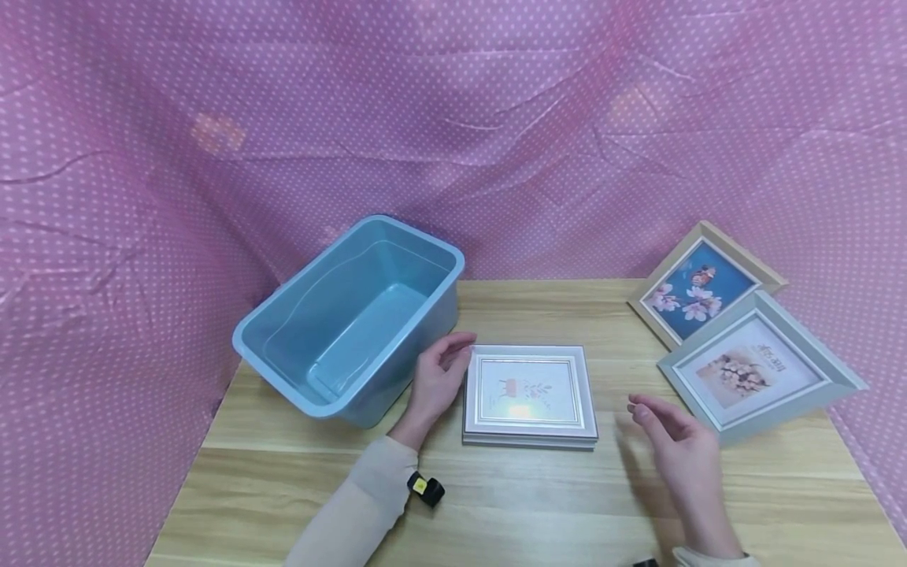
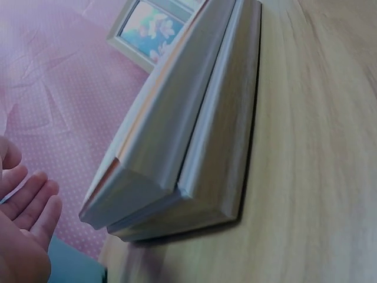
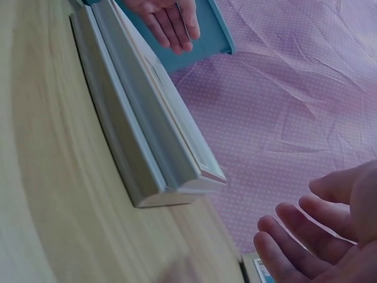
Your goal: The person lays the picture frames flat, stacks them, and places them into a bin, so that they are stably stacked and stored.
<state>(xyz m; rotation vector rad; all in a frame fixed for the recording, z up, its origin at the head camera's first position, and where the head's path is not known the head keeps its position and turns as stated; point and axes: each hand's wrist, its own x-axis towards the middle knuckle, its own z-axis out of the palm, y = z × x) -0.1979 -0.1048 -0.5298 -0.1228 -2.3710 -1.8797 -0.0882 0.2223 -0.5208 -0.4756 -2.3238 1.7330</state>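
Pink fabric with white dots [image 1: 453, 150] hangs in folds around a pale, wood-grained bench [image 1: 510, 512]. At the dial's centre, a stack of two white, silver-edged rectangular picture frames [image 1: 529, 394] lies flat, one upon the other; their wide, flat faces presumably make this a steady way to rest them. Wrist views show the edges nearly, though not exactly, flush. Near nine o'clock, the left hand [image 1: 441, 378] stands just beside the stack, its fingers gently bent and grasping nothing. Toward four o'clock, the right hand [image 1: 683, 461] is raised apart from the stack, fingers loose and likewise free; such placement on opposite flanks would suit handling the stack from both ends. At ten o'clock, a blue, rectangular, plastic-looking tub [image 1: 435, 315] sits mouth upward, within easy reach of the left hand. At two o'clock, a tan, wood-toned frame with a blossom-and-bird picture [image 1: 697, 290] stands partly behind a pale blue-green frame with a floral print [image 1: 751, 374] at three; how they are propped is hidden.
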